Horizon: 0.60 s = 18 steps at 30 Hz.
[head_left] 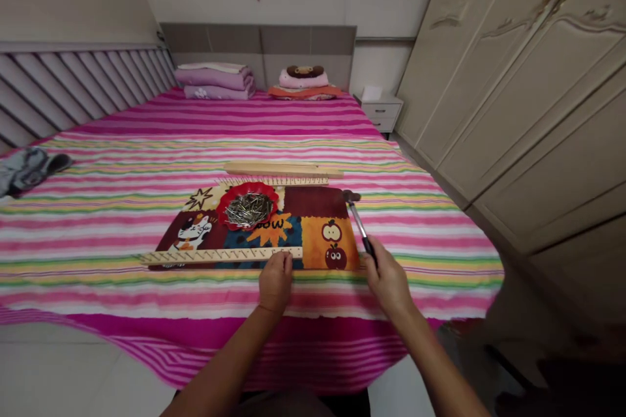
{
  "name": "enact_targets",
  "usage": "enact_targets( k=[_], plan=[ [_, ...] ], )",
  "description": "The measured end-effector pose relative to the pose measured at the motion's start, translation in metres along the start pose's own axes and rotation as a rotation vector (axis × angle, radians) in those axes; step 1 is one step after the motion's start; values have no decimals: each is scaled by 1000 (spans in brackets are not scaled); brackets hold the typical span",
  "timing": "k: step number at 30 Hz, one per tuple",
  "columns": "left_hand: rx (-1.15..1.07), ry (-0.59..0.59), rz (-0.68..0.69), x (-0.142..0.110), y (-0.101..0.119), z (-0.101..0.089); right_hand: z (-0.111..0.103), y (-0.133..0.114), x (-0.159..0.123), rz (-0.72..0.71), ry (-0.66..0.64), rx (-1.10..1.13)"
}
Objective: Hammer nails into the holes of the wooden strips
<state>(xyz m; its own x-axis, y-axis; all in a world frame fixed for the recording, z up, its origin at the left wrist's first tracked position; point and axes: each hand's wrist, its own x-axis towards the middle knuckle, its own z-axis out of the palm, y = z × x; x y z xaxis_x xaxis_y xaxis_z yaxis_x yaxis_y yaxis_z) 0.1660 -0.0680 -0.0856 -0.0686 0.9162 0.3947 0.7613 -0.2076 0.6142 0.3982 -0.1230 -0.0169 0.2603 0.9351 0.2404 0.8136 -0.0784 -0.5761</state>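
A long wooden strip (220, 255) studded with nails lies across the near edge of a colourful cartoon mat (313, 234) on the bed. My left hand (275, 280) is closed at the strip's right end, fingers pressed on it. My right hand (388, 277) grips the black handle of a small hammer (357, 215), whose metal head points away from me over the mat's right edge. A red scalloped dish (247, 206) full of metal nails sits in the middle of the mat.
More wooden strips (283, 172), one with nails, lie beyond the mat. The bed has a pink striped sheet (122, 221), folded bedding (215, 80) at the headboard, and grey cloth (27, 169) at left. A wardrobe (528, 91) and nightstand (381, 111) stand on the right.
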Motion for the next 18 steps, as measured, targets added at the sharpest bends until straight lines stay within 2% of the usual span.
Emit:
enact_targets(
  k=[3, 5, 11, 15, 18],
  plan=[
    [-33, 25, 28, -1, -3, 2, 10, 28, 26, 152, -78, -244],
    [-53, 39, 54, -2, -5, 3, 15, 37, 33, 233, -138, -354],
    [-63, -28, 128, -8, -11, -5, 25, 42, 30, 249, -167, -456],
    [-60, -94, 160, -8, -12, -29, 26, 44, 31, 240, -169, -449],
    [-16, -62, 172, 11, -17, -59, 26, 43, 31, 246, -170, -455]
  ],
)
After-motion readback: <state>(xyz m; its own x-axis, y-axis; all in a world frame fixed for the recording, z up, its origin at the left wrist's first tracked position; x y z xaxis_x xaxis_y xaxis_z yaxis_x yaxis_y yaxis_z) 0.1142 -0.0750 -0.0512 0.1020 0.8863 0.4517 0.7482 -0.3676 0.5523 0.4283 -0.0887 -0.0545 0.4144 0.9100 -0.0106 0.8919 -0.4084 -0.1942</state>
